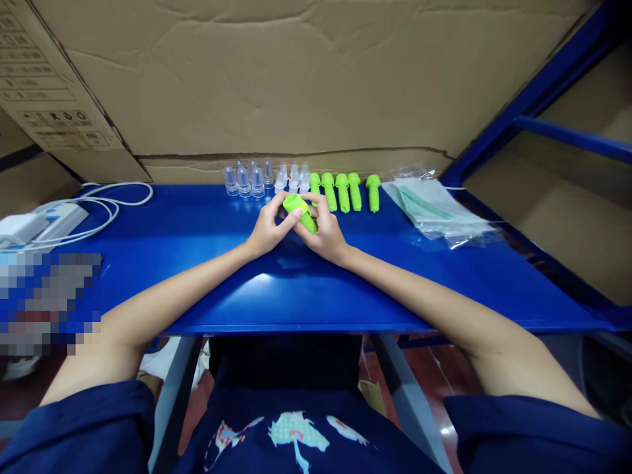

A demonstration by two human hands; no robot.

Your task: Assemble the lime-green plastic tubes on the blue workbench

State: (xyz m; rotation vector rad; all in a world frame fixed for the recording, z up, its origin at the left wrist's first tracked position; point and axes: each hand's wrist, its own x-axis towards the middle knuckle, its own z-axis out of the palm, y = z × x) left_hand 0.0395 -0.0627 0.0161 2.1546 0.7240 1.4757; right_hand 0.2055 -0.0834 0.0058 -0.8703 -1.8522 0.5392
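Note:
Over the blue table, both hands meet around a lime-green flashlight-shaped plastic part. Its wide, hollow end tilts up toward me. My left hand pinches the wide end, thumb on the rim near a small yellow patch. My right hand wraps the narrower body from the other side, with some fingers hidden behind it. Just beyond the hands stand several similar green parts in a row, one set a little apart. Left of them are small white-and-clear nozzle-like pieces and several clear plastic caps.
Clear plastic bags with something pale green inside lie at the right. A white power strip with looped cable sits at the far left, behind a pixelated patch. Cardboard walls the back, and a blue metal frame rises on the right.

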